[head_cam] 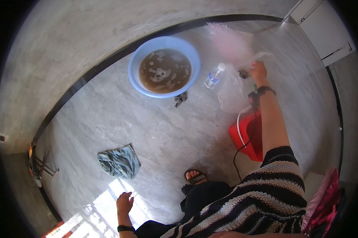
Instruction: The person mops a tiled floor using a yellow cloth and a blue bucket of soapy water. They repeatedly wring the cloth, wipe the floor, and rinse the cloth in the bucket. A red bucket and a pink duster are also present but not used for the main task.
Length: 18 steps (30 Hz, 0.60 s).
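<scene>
My right hand (258, 71) reaches forward over the floor, its fingers pinched on whitish film that seems part of a clear plastic bag (231, 95). Motion blur hides the exact grip. Just left of the bag a clear water bottle (213, 78) with a white cap and blue label stands upright. Behind it lies a pink fluffy thing (226, 41), hazy through the film. A small dark clump (243, 73) shows beside my fingers. My left hand (125, 203) hangs low with nothing in it, fingers loosely apart, above the sunlit floor near a crumpled grey-green cloth (121, 162).
A blue basin (134, 64) of murky, foamy water stands by the wall, with a dark wet clump (180, 99) at its rim. Under my right forearm is a red bucket (240, 134) with a white handle; a dark cord (235, 160) hangs past it. My sandalled foot (194, 176) is nearby.
</scene>
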Available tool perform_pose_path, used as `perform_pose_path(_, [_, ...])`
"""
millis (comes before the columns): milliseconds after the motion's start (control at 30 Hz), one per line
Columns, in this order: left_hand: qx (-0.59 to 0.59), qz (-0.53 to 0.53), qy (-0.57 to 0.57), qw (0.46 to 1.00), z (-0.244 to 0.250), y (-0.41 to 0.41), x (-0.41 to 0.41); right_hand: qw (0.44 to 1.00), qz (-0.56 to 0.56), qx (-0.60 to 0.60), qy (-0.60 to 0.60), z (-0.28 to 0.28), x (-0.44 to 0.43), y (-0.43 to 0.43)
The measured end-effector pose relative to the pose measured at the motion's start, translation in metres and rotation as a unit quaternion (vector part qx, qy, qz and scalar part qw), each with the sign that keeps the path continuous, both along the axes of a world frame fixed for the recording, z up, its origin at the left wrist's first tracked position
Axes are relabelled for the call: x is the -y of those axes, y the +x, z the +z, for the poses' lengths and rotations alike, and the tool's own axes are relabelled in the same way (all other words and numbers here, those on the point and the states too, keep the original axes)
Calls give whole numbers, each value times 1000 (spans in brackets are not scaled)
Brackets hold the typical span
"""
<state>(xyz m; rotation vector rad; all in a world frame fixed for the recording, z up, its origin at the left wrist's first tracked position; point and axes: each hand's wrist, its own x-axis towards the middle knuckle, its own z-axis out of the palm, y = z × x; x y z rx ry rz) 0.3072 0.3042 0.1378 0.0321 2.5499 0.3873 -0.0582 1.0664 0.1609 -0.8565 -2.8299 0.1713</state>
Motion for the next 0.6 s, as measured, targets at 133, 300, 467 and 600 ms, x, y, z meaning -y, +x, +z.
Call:
perform_pose_path(133, [9,3,-8,1000,-2,-2,-1,998,-6,51,-23,5,3,-5])
perform_pose_path(300, [-3,7,-11,1000,0,-4,-2,996,46,81,7,-8,-14,-2])
perform_pose_path(467, [14,23,5,1000,-2,-5,-3,989,134,63,-9,-19,-25,9])
perform_pose_path(600, [12,30,10,999,-2,-6,-9,990,48,125,38,10,3,2])
